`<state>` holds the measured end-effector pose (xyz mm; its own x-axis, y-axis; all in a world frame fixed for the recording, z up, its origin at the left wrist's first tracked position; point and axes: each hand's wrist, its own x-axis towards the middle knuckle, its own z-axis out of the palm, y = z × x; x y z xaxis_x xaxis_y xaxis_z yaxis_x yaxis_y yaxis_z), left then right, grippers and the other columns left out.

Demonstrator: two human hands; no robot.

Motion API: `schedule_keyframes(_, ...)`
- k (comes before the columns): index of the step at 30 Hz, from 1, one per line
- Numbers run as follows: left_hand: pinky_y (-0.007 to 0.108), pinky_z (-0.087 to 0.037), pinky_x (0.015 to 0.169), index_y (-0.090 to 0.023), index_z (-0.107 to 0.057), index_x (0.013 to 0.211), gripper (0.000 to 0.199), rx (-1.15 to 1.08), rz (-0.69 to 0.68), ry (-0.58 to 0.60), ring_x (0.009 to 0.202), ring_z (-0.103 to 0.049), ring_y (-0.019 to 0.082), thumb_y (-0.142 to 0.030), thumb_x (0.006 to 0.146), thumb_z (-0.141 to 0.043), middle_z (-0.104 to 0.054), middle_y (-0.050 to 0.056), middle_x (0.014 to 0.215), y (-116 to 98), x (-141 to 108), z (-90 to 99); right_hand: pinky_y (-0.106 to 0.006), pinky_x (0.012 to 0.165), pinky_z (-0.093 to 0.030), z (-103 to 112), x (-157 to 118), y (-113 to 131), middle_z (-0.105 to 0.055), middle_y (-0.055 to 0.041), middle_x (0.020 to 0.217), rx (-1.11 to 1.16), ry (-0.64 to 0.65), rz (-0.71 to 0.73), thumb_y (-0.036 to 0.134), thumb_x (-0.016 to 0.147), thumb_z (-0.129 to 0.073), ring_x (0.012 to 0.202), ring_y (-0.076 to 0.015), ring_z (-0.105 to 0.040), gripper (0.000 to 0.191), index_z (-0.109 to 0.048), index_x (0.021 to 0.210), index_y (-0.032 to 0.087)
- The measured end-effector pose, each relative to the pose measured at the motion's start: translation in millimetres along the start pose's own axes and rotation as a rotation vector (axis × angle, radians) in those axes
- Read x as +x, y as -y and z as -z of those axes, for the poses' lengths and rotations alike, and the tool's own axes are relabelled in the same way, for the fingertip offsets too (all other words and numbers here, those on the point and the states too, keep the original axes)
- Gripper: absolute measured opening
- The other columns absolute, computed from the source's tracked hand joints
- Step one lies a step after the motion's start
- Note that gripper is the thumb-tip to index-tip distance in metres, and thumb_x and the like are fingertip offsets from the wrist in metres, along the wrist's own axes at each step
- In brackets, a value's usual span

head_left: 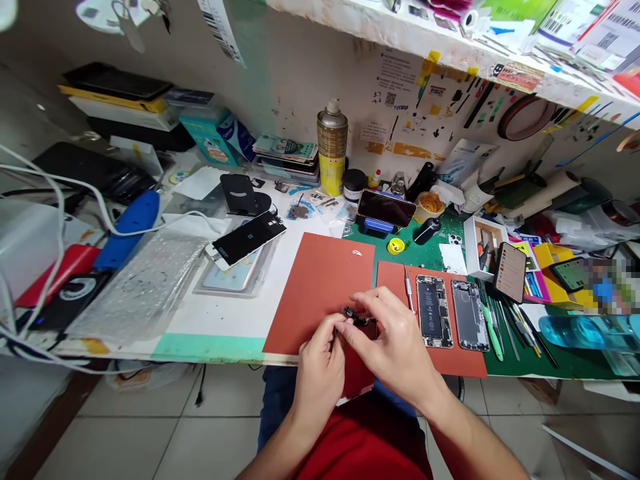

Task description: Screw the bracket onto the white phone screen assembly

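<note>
A small black phone part (353, 316), its exact kind too small to make out, is held above the front edge of the red-brown mat (330, 280). My left hand (321, 360) pinches it between thumb and fingertips. From the right, my right hand (393, 333) curls over the same part, thumb and fingers closing around it; the back of this hand hides some of the contact. Just right of my right hand lie an opened phone body (434, 312) with battery and boards showing, and a phone back housing (470, 315). A thin screwdriver (409, 288) lies beside the opened phone.
A detached phone screen (247, 239) rests on a clear case at left. A spray can (332, 147), a propped phone (386, 209) and a yellow cap (395, 246) stand behind. Tweezers and a green pry tool (493, 333) lie at right. A shelf (400, 33) overhangs the back.
</note>
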<state>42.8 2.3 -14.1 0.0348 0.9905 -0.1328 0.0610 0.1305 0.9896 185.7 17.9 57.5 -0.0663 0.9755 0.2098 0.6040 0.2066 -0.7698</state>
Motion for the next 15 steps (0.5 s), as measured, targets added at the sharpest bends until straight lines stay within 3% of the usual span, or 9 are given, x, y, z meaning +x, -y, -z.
schedule_keyframes(5,0.024,-0.054,0.075,-0.022,-0.072,0.102,0.026,-0.088,0.019,0.055,0.082,-0.066,0.017,-0.042,0.106,-0.056,-0.073,0.004,0.096,-2.1,1.3,-0.7,-0.031,0.074,-0.058,2.3,4.3,0.6,-0.070,-0.0041,0.092,0.063,0.041,-0.074,0.023,0.097,-0.072,0.085,-0.0186,-0.070,0.011,-0.076,0.107,0.022)
schedule_keyframes(15,0.023,-0.051,0.072,-0.020,-0.069,0.096,0.029,-0.123,0.047,0.081,0.087,-0.067,0.018,-0.046,0.104,-0.058,-0.071,0.003,0.091,-8.7,0.9,-1.6,-0.030,0.071,-0.055,1.5,2.7,2.2,-0.070,-0.0034,0.090,0.078,0.010,-0.080,0.022,0.097,-0.073,0.083,-0.0180,-0.069,0.007,-0.077,0.103,0.022)
